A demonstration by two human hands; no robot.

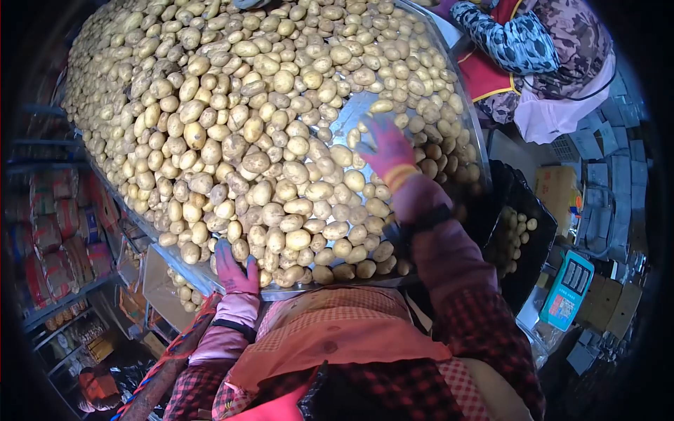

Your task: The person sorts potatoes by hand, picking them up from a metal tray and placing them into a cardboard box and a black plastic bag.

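Potatoes [267, 140]: uncountable heap lying on metal table [351, 112] | left hand [234, 270]: gloved, resting flat at near edge | right hand [385, 149]: gloved, fingers spreading wide over potatoes | scale [567, 289]: one, writing unreadable

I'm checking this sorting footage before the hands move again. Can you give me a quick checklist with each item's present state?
1. Left hand resting at the near tray edge: ok.
2. Right hand over the bare patch, reaching into the potatoes: ok.
3. Right hand holding a potato: cannot tell.
4. Black bag open beside the tray, potatoes inside: ok.
5. Co-worker's sleeve apart from both hands: ok.
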